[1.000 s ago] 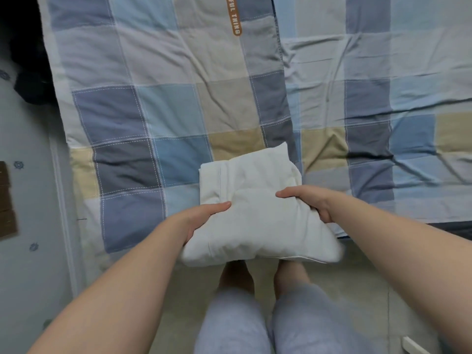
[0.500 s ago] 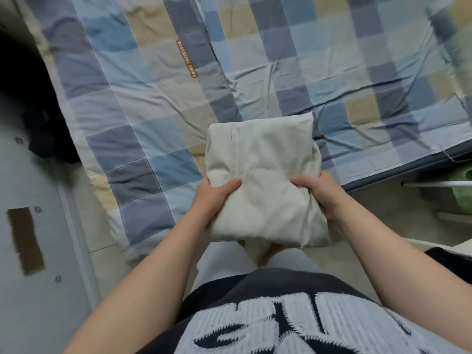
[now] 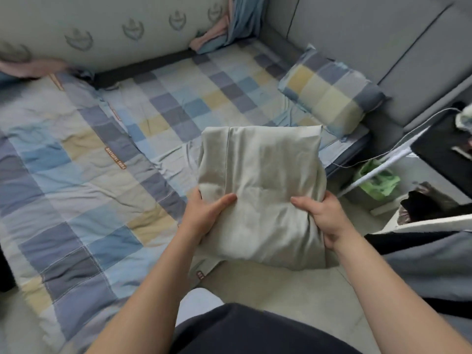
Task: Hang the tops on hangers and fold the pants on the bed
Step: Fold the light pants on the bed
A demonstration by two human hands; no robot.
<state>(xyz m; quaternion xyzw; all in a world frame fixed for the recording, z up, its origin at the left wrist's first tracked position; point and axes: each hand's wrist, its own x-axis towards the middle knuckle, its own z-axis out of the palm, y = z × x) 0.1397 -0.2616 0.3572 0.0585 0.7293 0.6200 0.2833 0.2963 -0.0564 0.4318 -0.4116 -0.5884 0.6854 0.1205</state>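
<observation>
While two bare hands hold it up above the bed's (image 3: 84,190) near edge, one pair of folded pale pants (image 3: 260,192) sits between them; the left hand (image 3: 204,215) and right hand (image 3: 324,218) each grip a side, thumbs on top, fingers curled underneath; one checked pillow (image 3: 329,97) lies beyond.

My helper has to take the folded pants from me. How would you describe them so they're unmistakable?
Start at the bed covered in blue, grey and yellow checks. Over its near edge, the left hand and right hand grip the folded pants. They are plain pale beige, while the bed beneath is checked.
</observation>
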